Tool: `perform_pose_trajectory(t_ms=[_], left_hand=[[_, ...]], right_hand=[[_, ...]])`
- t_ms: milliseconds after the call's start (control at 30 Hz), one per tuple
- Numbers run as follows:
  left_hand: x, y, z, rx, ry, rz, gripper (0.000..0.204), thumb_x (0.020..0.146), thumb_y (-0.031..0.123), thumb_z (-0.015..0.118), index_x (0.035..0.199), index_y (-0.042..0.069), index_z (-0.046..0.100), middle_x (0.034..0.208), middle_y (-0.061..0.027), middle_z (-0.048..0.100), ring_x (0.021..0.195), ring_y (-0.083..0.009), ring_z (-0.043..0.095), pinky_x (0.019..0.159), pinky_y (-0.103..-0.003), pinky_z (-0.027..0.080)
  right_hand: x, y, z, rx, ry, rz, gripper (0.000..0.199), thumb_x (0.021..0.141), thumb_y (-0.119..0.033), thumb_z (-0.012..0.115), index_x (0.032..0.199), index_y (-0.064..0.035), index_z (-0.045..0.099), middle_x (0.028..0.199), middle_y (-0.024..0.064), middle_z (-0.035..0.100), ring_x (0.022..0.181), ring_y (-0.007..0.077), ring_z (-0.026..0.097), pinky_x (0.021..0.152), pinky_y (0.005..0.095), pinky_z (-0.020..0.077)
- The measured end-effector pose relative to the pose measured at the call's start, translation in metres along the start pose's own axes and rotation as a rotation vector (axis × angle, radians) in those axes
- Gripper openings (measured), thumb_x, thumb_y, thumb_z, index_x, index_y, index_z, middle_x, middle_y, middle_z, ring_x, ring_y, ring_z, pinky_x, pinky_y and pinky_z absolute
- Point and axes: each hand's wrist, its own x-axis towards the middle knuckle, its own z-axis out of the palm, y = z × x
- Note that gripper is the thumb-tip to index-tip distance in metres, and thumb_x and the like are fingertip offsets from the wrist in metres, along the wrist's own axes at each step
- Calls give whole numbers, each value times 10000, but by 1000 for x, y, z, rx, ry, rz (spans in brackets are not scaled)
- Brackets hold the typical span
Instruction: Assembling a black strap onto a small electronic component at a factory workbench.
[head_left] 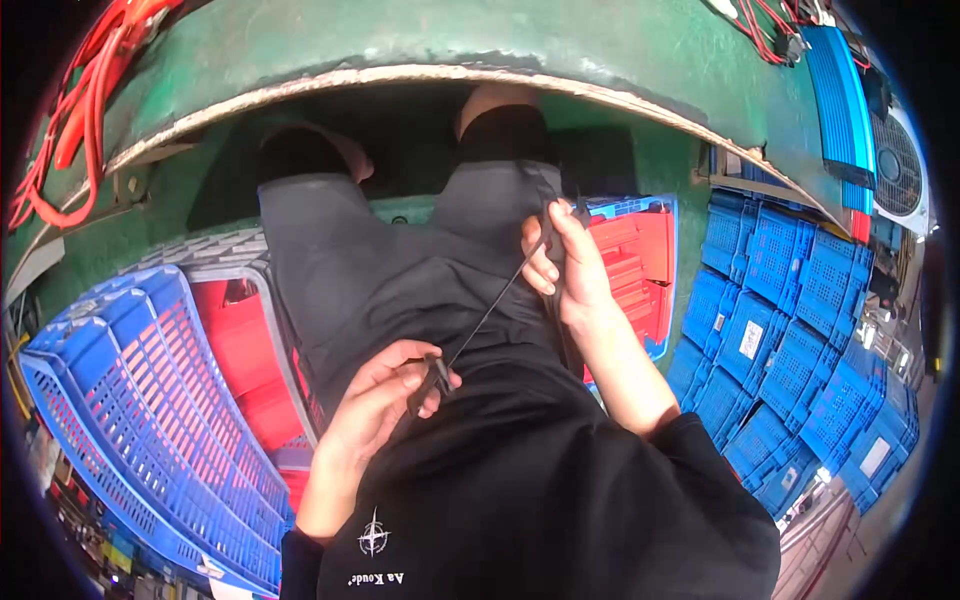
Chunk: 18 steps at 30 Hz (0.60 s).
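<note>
A thin black strap or cord [490, 312] stretches taut across my lap between both hands. My left hand [385, 395] pinches its lower end, where a small dark piece [433, 378] sits between thumb and fingers. My right hand [565, 265] is closed on the upper end, near my right thigh. I am seated in dark grey trousers [380, 260] and a black top [520, 490], with my knees under the edge of a green table [420, 45].
A blue slatted crate [130, 400] with a red crate [245, 370] inside stands at my left. Another blue crate holding red trays [640, 255] is at my right. Stacked blue crates [790, 330] fill the far right. Red cables [70, 120] hang at upper left.
</note>
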Motion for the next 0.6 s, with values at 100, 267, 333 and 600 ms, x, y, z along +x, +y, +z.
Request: perform_pose_trajectory(t_ms=[100, 267, 333, 600], left_hand=[[-7, -4, 10, 123, 66, 36, 234, 913, 118, 563, 1124, 26, 521, 973, -178, 637, 739, -177, 616, 668, -271, 488], [-12, -13, -6, 126, -74, 90, 243, 913, 135, 569, 1129, 80, 472, 994, -183, 641, 724, -184, 627, 629, -273, 490], [-5, -17, -10, 46, -80, 89, 207, 922, 99, 546, 1118, 84, 481, 1029, -187, 628, 741, -186, 630, 647, -273, 500], [-6, -35, -10, 102, 26, 131, 191, 935, 135, 553, 1109, 115, 480, 927, -149, 652, 644, -124, 586, 580, -225, 455]], right_hand=[[3, -1, 2, -51, -33, -12, 110, 956, -260, 535, 911, -162, 522, 748, 69, 578, 408, 70, 372, 335, 199, 282], [-8, -5, 6, -142, -106, 9, 160, 943, -282, 557, 905, -141, 492, 709, 68, 566, 378, 67, 359, 327, 198, 267], [-3, 1, 0, -159, -41, 16, 173, 942, -282, 560, 885, -136, 486, 712, 71, 569, 376, 67, 359, 327, 197, 264], [-5, 1, -2, -536, 93, -98, 235, 942, -284, 554, 812, -96, 500, 620, 48, 536, 403, 49, 366, 365, 204, 256]])
